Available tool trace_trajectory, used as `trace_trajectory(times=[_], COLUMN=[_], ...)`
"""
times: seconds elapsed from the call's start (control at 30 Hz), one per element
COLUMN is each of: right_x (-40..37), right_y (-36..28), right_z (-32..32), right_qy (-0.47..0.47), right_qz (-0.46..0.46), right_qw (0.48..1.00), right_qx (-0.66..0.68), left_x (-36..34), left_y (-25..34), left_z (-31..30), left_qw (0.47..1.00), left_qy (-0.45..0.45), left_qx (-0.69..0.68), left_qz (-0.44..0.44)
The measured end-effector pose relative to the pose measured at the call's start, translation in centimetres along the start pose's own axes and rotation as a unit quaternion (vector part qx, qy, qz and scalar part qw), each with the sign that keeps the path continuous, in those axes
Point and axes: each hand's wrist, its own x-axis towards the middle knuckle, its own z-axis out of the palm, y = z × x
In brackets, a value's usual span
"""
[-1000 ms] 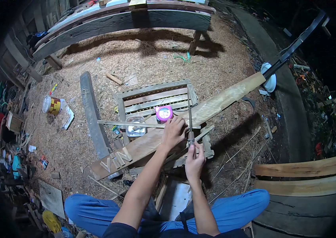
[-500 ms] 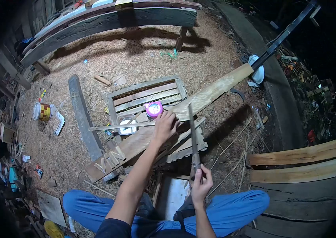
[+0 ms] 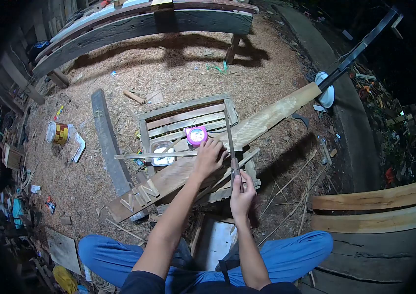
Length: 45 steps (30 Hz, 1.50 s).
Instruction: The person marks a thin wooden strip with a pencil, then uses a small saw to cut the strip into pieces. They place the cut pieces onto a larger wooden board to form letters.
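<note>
My left hand is closed around one end of a thin wooden strip, pressing it over a long plank. In my right hand is the handle of a long, narrow-bladed tool, its blade pointing away from me and crossing the plank just right of my left fingers. A pink tape measure sits beyond my left hand. Beside it, a clear tub with white contents lies partly under the strip. Short wood pieces form letter shapes at the plank's left end.
A slatted wooden crate lies under the plank. To the left are a dark beam and a paint can. Pale boards rest at right, a heavy bench stands at the back, and shavings cover the ground.
My right hand has moved forward with the bladed tool, whose tip now reaches over the crate's far right corner. My left hand stays on the strip; the view has shifted slightly.
</note>
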Motion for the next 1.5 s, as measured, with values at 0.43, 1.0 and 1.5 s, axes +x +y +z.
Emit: trace_trajectory(times=[0.43,1.0,1.5], right_x=[0.9,0.2,-2.6], right_y=[0.6,-0.6,0.8], right_z=[0.7,0.5,-2.9], right_qy=[-0.012,-0.038,-0.012], right_qz=[0.001,0.046,0.05], right_qw=[1.0,0.998,0.999], right_qx=[-0.025,-0.035,0.004], left_x=[0.0,0.0,0.1], left_y=[-0.2,-0.3,-0.3], left_z=[0.3,0.2,0.2], left_qw=[1.0,1.0,1.0], left_qy=[0.006,-0.024,-0.012], left_qx=[-0.008,0.002,-0.004], left_qz=[0.004,-0.001,0.006])
